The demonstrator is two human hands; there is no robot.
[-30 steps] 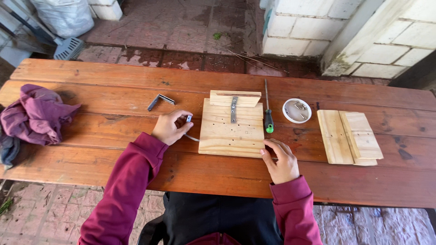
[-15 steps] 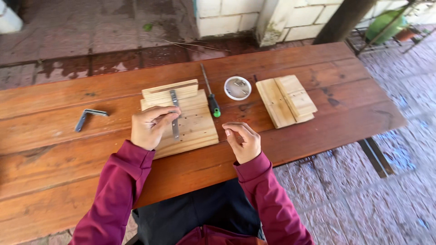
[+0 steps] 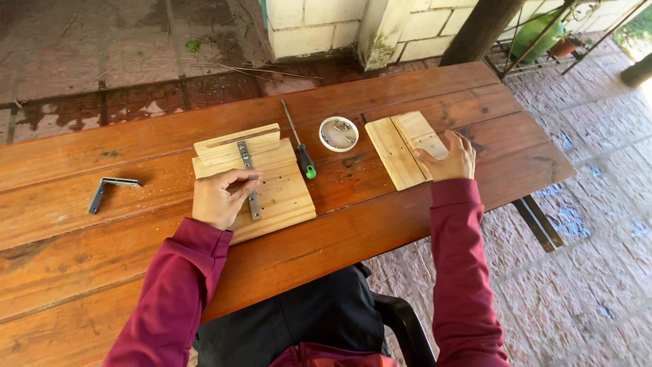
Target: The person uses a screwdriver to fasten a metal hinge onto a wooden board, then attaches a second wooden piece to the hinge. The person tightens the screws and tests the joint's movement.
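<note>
Head view, left hand (image 3: 219,198) pinching metal bracket (image 3: 248,178) on slatted board (image 3: 282,197), right hand (image 3: 448,158) spread on wooden panels (image 3: 397,146), screwdriver (image 3: 299,141) between.

Reddish-brown planks are running across the counter (image 3: 407,224), dark grain streaks showing. Pale yellow pine is glowing on the wooden assembly (image 3: 272,183), small dark dots peppering its top, a grey metal strip (image 3: 248,178) crossing it. The left hand (image 3: 216,198) and the right hand (image 3: 448,158) are both coming out of deep maroon sleeves (image 3: 455,272). The stacked boards (image 3: 397,146) are showing the same light pine. The screwdriver (image 3: 299,139) is flashing a black handle with a bright green end. The round dish (image 3: 338,133) is looking white, with grey bits inside. The angle bracket (image 3: 109,190) is sitting dull dark grey. The brick wall (image 3: 319,24) is whitewashed; the paving (image 3: 591,224) is looking pinkish-grey.
</note>
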